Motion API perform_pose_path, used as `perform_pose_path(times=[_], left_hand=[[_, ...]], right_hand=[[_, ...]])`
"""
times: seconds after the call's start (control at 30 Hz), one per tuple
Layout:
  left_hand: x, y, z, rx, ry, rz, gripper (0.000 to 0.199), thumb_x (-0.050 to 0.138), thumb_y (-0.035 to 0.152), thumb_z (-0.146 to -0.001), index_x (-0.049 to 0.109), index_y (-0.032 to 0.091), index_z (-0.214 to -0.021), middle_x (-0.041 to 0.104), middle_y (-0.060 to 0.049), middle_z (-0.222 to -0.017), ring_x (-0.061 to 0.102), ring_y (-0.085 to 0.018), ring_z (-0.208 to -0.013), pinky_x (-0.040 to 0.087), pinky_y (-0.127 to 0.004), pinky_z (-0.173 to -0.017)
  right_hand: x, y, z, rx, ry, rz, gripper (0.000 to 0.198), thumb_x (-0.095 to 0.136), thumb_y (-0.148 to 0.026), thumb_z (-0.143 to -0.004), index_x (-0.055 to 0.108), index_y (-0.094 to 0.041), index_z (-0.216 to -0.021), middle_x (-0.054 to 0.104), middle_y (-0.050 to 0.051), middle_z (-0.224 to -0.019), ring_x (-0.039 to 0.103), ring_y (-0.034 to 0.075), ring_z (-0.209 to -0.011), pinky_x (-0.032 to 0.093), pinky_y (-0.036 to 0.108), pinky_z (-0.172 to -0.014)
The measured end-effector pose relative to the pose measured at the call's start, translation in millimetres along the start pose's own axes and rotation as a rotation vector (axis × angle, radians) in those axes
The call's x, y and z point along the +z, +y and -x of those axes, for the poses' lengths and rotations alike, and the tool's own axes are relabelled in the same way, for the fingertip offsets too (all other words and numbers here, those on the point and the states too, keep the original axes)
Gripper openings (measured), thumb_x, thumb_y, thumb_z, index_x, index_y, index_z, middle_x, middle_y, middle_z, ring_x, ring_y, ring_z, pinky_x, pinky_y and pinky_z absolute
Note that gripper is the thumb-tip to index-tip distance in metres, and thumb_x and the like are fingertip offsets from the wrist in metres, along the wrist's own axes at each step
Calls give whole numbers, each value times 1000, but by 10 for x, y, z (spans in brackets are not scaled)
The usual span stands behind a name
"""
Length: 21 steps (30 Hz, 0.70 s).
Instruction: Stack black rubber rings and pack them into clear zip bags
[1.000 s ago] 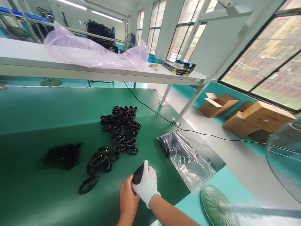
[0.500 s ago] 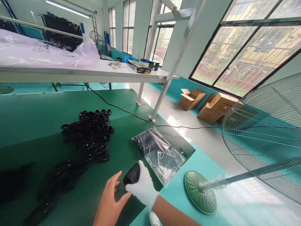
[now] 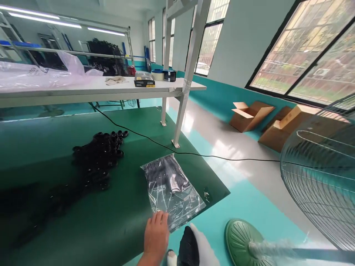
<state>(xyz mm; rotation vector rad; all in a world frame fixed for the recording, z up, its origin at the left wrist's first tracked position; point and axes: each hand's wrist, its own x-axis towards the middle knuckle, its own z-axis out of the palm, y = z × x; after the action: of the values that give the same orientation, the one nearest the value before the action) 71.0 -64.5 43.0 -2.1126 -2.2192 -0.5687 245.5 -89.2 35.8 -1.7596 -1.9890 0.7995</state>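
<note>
Green tabletop spread under my work, its near edge above turquoise floor. Near that edge lay the clear bag, glossy and creased, dark ridged pieces packed in its far part, the near part flat. My bare left hand rested at its near left corner, fingers together; I couldn't tell whether they pinched it. My gloved right hand curled round a black bundle. I judged I was getting the bag in hand, which called for a sure grip on its slippery edge. Black rings lay heaped farther left.
</note>
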Motion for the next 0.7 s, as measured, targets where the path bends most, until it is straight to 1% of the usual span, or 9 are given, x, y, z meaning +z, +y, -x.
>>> perform_pose_path(times=[0.1,0.17,0.23,0.33,0.43,0.5,0.57,0.63,0.7], left_hand=[[-45,15,-26,20,66,-27,18,44,9,-80,58,21,-80,58,1,-74,54,-14,-72,37,-27,-65],[-101,66,-47,28,116,-28,17,43,13,-83,57,20,-76,56,1,-70,52,-13,-66,36,-26,-62],[-142,119,-57,19,157,-28,18,42,16,-85,56,20,-76,56,1,-69,52,-12,-64,35,-25,-62],[-164,141,-19,-29,158,-36,18,40,18,-86,57,21,-80,59,0,-73,55,-13,-70,37,-25,-65],[-158,105,84,-260,7,-62,15,41,20,-83,55,22,-84,61,0,-80,58,-14,-74,38,-24,-63],[-144,82,154,-465,-148,-50,13,40,21,-82,53,22,-82,62,1,-77,60,-14,-69,36,-22,-55],[-122,77,201,-567,-220,7,15,37,24,-84,50,23,-79,63,3,-73,61,-13,-65,34,-21,-51],[-95,89,222,-550,-153,76,18,34,30,-87,49,23,-79,64,3,-71,62,-12,-64,36,-20,-52],[-74,106,225,-507,-22,126,22,32,35,-88,48,23,-78,63,2,-68,61,-12,-60,37,-21,-54]], right_hand=[[-58,72,-235,-119,-212,19,90,65,-27,-51,29,-28,-134,53,8,-109,53,29,-101,40,37,-86],[-96,41,-399,-227,-350,22,98,68,-26,-45,29,-25,-135,51,10,-112,48,32,-107,36,40,-91],[-147,-29,-556,-280,-425,0,104,68,-24,-41,27,-20,-136,47,12,-118,42,34,-113,33,42,-95],[-236,-159,-767,-189,-362,-100,96,62,-23,-49,22,-14,-137,42,15,-124,38,31,-119,31,39,-98],[-280,-259,-921,-55,-260,-152,91,57,-23,-56,18,-15,-137,40,13,-127,37,28,-121,31,38,-99],[-262,-299,-973,-71,-245,-122,93,59,-23,-56,16,-15,-138,39,14,-129,33,29,-123,29,40,-101],[-218,-330,-993,-149,-288,-78,95,61,-23,-55,17,-16,-138,37,14,-130,30,30,-125,27,42,-101],[-166,-367,-1007,-224,-360,-62,96,63,-22,-53,18,-18,-138,37,14,-129,31,30,-125,28,42,-101],[-117,-418,-1042,-258,-393,-100,95,62,-21,-53,18,-18,-138,39,13,-128,33,29,-123,30,41,-100]])
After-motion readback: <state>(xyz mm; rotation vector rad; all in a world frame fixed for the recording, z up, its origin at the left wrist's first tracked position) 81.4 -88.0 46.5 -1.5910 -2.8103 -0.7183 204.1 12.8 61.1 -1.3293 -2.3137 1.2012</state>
